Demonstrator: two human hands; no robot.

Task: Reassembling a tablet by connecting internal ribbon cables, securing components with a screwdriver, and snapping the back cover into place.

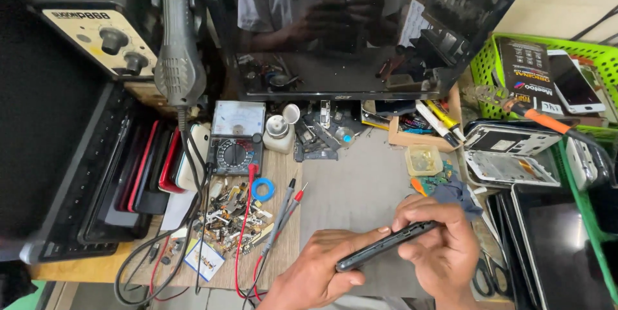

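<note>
A thin black phone (385, 245) is held edge-up between both of my hands, low in the middle of the head view. My left hand (318, 274) grips its lower left end, with the thumb under it. Over the upper right end my right hand (441, 245) is closed, fingers curled along the top edge. Below them lies a grey work mat (354, 187) on the wooden bench.
A dark monitor (360, 27) stands at the back. An analog multimeter (237, 139) with red and black probes (283, 210), a hot-air station (103, 33) and loose small parts (228, 216) lie left. Opened phone frames (508, 152), a green basket (547, 72) and scissors (483, 274) lie right.
</note>
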